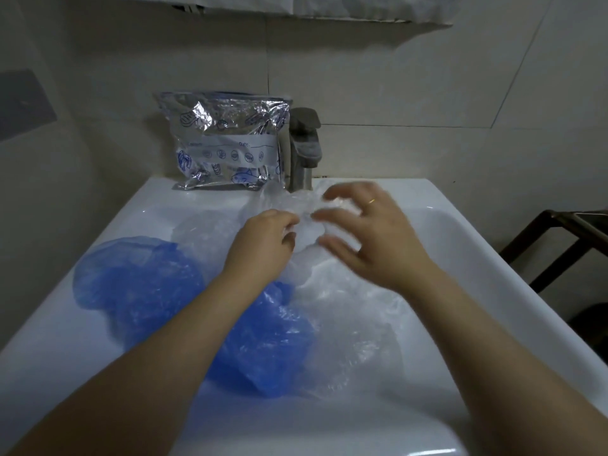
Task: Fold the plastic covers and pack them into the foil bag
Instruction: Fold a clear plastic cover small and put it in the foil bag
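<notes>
**Q:** What lies on the sink (98, 225), from left to right?

**A:** A crumpled blue cover (138, 284) lies by the left edge. A second blue cover (269, 350) lies nearer the front, partly under the left forearm. A clear cover (355, 324) spreads across the right half of the basin. At the back edge the foil bag (227, 143) stands upright, leaning just beside the tap (304, 149).

**Q:** What are the hands doing?

**A:** Both work near the back of the basin, over a small bunched part of clear film (307, 225). The left hand (263, 241) has its fingers curled and pinches that film. The right hand (368, 232), wearing a ring, hovers over it with fingers spread wide; it is blurred, and it seems to hold nothing.

**Q:** How will the covers handle?

**A:** I judge them very light, thin and limp, with no stiffness. They will likely slide on the glossy sink and spring open once let go. Taking them at the gathered rim, then pressing the fold flat, should work best.

**Q:** Is the bag ready?

**A:** Its top looks shut or folded, but I cannot tell for sure. Some film already shows inside it.
</notes>
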Demonstrator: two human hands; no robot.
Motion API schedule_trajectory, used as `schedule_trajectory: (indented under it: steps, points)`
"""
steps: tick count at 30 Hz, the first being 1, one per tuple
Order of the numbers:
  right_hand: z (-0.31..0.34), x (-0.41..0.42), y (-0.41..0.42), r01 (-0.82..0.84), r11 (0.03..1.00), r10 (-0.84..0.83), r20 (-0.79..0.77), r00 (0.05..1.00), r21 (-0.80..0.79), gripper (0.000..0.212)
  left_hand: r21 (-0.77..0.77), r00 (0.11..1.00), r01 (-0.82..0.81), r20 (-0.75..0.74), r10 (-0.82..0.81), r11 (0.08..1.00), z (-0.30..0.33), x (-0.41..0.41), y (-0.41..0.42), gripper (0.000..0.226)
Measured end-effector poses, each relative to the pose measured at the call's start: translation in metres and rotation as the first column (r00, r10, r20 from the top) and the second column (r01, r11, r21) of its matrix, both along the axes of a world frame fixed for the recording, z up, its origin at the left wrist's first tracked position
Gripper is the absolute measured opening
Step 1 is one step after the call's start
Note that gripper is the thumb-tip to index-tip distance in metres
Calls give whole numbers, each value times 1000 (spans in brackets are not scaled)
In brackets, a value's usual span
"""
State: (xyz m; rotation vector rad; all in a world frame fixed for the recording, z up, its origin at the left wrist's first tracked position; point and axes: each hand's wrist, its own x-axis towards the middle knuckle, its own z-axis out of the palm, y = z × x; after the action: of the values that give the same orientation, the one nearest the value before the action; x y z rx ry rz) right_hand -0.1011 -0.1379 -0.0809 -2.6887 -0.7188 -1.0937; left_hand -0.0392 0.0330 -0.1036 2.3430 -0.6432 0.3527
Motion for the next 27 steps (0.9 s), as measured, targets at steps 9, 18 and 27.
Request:
schedule_trajectory:
  steps: [9, 18, 27]
  points:
    - [-22, 7, 20, 229, 918, -256, -44, 966, -323, 30, -89, 989, -145, -35, 143, 985, 11, -11, 1, 2]
    - [-8, -5, 35, -73, 935, 36, -112, 993, -348, 24, 170, 988, 15, 152, -41, 985, 11, -6, 1, 50]
    - [-10, -2, 20, 140, 963, -222, -385, 896, -230, 63, -13, 994, -112, -15, 112, 994, 1, 16, 14, 15]
